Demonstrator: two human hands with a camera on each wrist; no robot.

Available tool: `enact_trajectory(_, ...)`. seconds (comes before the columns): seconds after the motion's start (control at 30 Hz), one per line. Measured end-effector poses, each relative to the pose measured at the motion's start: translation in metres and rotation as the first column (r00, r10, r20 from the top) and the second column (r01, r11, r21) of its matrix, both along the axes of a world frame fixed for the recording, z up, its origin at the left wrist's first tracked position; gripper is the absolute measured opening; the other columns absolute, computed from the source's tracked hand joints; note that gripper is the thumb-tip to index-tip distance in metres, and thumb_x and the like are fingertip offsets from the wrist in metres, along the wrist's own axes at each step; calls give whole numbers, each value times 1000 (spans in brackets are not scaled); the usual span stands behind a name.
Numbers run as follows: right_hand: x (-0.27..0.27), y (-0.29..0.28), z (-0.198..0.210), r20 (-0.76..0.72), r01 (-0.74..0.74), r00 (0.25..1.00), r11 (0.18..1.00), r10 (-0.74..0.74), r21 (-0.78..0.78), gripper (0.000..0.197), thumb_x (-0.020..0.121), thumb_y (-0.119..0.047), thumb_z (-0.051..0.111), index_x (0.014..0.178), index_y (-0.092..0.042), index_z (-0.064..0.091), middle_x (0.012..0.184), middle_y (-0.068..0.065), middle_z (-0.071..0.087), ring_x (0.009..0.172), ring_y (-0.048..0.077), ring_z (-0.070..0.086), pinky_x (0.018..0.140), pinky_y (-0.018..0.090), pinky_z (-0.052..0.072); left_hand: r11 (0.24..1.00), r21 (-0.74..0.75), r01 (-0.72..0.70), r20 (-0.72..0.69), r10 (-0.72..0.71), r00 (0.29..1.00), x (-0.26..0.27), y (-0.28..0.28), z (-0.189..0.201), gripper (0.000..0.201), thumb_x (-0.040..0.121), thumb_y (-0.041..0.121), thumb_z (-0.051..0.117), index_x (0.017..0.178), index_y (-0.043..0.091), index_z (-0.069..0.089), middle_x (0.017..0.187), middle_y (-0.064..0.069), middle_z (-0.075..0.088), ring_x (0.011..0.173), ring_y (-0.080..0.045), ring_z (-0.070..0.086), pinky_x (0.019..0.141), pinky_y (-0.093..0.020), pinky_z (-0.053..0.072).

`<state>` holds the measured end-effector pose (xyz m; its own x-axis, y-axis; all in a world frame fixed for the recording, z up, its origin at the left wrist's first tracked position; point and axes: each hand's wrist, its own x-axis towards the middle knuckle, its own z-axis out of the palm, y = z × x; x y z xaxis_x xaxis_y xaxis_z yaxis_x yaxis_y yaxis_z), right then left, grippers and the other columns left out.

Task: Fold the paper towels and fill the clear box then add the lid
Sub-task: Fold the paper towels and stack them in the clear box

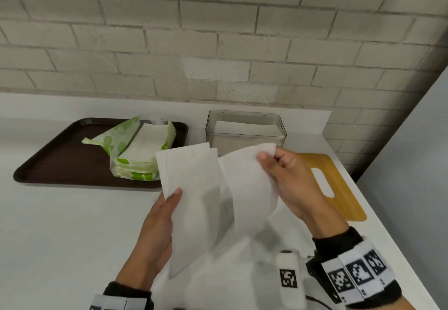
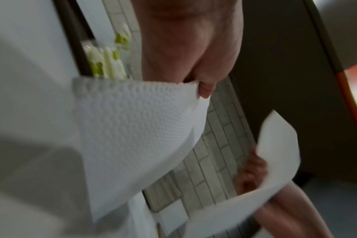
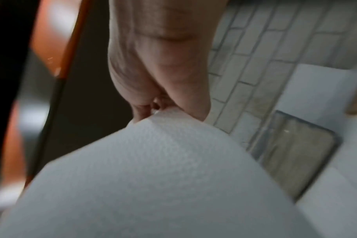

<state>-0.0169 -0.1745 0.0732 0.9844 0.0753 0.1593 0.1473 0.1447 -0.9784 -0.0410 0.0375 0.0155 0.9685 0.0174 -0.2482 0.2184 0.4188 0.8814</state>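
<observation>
Bare hands, no gloves. Right wrist (image 1: 356,271): black knit cuff w/ white band over it, 3 black-and-white square code tags in a row. White cylindrical cam unit (image 1: 289,278) strapped inside wrist, 1 code tag on it, thin black cable. Left wrist (image 1: 121,297): black cuff, white band, partly cut off.

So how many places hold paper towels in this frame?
3: one towel held between the left hand and right hand, a stack in the green pack on the tray, and some in the clear box. More may be hidden.
</observation>
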Motion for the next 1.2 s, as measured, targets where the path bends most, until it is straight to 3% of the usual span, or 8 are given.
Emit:
enact_trajectory(0.17, 6, 37, -21, 337, 433, 896, 736, -289, -521, 25, 98, -31, 40, 89, -13, 55, 62, -7, 49, 56, 7, 43, 54, 21, 34, 972, 208, 108, 84, -128, 988, -3, -34, 20, 20, 96, 34, 47, 107, 32, 64, 100, 3, 73, 97, -18, 67, 90, -37, 51)
enact_trajectory(0.37, -2, 42, -35, 461, 563, 825, 527, -325, -636, 29, 98, -33, 35, 106, -14, 56, 70, -5, 53, 62, 14, 51, 57, 25, 42, 972, 123, 200, 95, -212, 973, -10, -50, 21, 31, 94, 44, 33, 104, 32, 61, 102, 1, 73, 98, -18, 67, 94, -36, 49)
enact_trajectory(0.47, -6, 33, -39, 312, 461, 888, 673, -339, -578, 28, 92, -37, 50, 117, -24, 50, 97, -12, 53, 84, 5, 51, 68, 10, 40, 965, 216, 149, 140, -182, 973, -8, -46, 11, 26, 94, 12, 49, 114, 23, 61, 109, -1, 72, 99, -19, 68, 88, -37, 53)
enact_trajectory(0.53, -13, 21, -38, -48, 206, 970, 912, -238, -356, 42, 84, -37, 62, 122, -29, 45, 111, -13, 55, 97, 4, 55, 80, 16, 47, 952, 286, 108, 188, -166, 968, -5, -42, 6, 28, 94, 11, 51, 115, 26, 60, 108, 4, 72, 98, -14, 68, 82, -29, 55)
enact_trajectory(0.6, -22, 12, -38, -245, 0, 969, 995, -24, -96, 39, 83, -26, 66, 120, -25, 54, 114, -5, 65, 100, 14, 64, 86, 29, 53, 942, 328, 71, 257, -161, 953, -3, -38, 7, 28, 93, 12, 53, 113, 30, 60, 105, 11, 72, 98, -10, 68, 76, -22, 56)
enact_trajectory(0.73, -30, 19, -36, -80, 94, 990, 968, -116, -232, 25, 88, -14, 62, 102, -35, 59, 104, -9, 69, 96, 7, 66, 78, 22, 54, 932, 359, -47, 405, -111, 908, -1, -42, 14, 34, 89, 9, 58, 109, 36, 56, 97, 22, 70, 93, 2, 66, 67, -12, 52)
enact_trajectory(1.0, -28, 27, -63, -78, 178, 972, 913, -221, -366, 52, 78, -12, 72, 119, -33, 47, 109, -15, 60, 99, 1, 59, 79, 16, 52, 935, 328, -136, 353, 12, 935, 6, -56, -3, 31, 79, 10, 72, 96, 34, 63, 90, 13, 72, 86, -5, 68, 65, -16, 53)
enact_trajectory(1.2, -33, 3, -65, -248, -115, 968, 814, -37, -569, 37, 74, -9, 76, 104, -26, 64, 103, -8, 69, 92, 6, 65, 80, 16, 52, 983, 15, -180, 293, 168, 941, 14, -33, 5, 30, 66, 15, 70, 96, 17, 65, 91, 1, 72, 85, -15, 68, 68, -25, 54)
